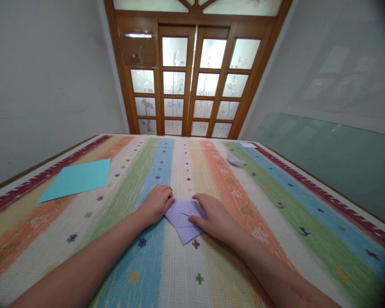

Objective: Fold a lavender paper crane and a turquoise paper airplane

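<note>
A: Start nearest the camera. What lies between the two hands?

B: A small folded piece of lilac paper [184, 222], flat on the striped woven table cover [276, 222]. It is a rough diamond whose long axis runs from its upper left, by the left hand, down to a point nearer the person, at lower right.

A: And the hands?

B: The left hand [155, 204] rests knuckles up at the paper's upper left edge, fingers curled under and pressed on that edge, not pinching. The right hand [213, 218] lies flat over the right side, thumb laid across the paper toward its middle, fingers spread and pressing down. Neither lifts the sheet; both pin it to the cover.

A: Which hand is closer to the paper's centre?

B: The right one. Its thumb tip sits almost on a short dark crease line at the middle. The left only touches the rim.

A: Anything crowding them?

B: No, the things around sit well apart. Farther off on the left is a flat turquoise sheet of paper [78, 178], lying unfolded at an angle. Farther on the right is a small white folded paper shape [236, 161], and beyond it a little white slip [248, 145] near the far edge.

A: Behind the table?

B: A wooden door with frosted glass panes [192, 85], between plain pale walls.
</note>
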`<state>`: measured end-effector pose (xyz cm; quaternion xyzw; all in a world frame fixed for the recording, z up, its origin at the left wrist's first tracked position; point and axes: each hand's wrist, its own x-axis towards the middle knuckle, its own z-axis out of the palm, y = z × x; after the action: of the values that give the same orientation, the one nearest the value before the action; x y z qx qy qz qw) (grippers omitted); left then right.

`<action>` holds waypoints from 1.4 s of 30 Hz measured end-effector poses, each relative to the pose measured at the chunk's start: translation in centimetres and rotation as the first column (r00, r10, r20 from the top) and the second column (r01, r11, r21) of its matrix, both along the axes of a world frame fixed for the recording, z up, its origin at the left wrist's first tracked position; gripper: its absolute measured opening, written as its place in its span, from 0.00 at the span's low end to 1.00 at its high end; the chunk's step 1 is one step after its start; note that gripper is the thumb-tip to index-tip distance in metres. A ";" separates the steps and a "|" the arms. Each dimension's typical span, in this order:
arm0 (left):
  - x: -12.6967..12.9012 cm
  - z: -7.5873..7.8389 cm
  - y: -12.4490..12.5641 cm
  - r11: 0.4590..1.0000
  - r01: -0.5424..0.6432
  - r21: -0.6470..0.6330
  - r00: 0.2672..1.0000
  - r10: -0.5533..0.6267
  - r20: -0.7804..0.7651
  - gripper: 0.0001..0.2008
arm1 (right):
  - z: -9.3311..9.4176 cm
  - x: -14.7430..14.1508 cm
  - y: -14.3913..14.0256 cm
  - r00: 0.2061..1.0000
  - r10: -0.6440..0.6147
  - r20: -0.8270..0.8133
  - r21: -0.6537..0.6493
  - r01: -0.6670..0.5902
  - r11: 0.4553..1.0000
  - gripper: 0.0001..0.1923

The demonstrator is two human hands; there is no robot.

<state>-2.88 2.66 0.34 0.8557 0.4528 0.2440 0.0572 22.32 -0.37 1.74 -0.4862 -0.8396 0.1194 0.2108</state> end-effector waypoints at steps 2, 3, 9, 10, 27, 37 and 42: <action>-0.1 0.4 0.0 0.999 0.009 0.033 1.000 -0.010 0.027 0.07 | -0.2 0.4 0.4 0.997 -0.009 -0.080 -0.011 0.008 1.000 0.41; -0.2 0.6 0.0 0.998 0.012 0.062 0.999 -0.015 0.049 0.07 | -0.3 0.7 0.6 0.992 -0.012 -0.123 -0.026 0.009 1.000 0.44; -0.7 1.8 -0.5 0.967 -0.015 0.254 0.985 -0.030 0.171 0.09 | -0.5 1.1 1.5 0.926 -0.081 -0.369 -0.203 0.005 0.979 0.52; -0.7 1.9 -0.6 0.960 -0.018 0.280 0.983 -0.034 0.180 0.09 | -0.5 1.0 1.5 0.903 -0.095 -0.420 -0.240 -0.010 0.971 0.52; -0.6 2.3 -1.5 0.795 -0.236 0.559 0.951 0.072 0.299 0.10 | 0.5 0.2 1.3 0.686 -0.192 -0.702 -0.204 0.064 0.977 0.06; -0.9 2.0 -1.1 0.994 0.107 0.002 0.947 -0.103 0.305 0.25 | 0.7 0.9 0.5 0.824 0.134 -0.550 0.458 0.164 0.873 0.07; -0.3 1.4 -0.9 0.882 0.368 -0.296 0.763 -0.104 0.638 0.31 | 1.4 0.5 -0.5 0.883 0.327 -0.338 0.645 -0.036 0.763 0.11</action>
<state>-3.20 1.75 1.76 0.7521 0.3368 0.3958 0.4052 22.83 -0.84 3.10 -0.2645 -0.8072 -0.0392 0.5262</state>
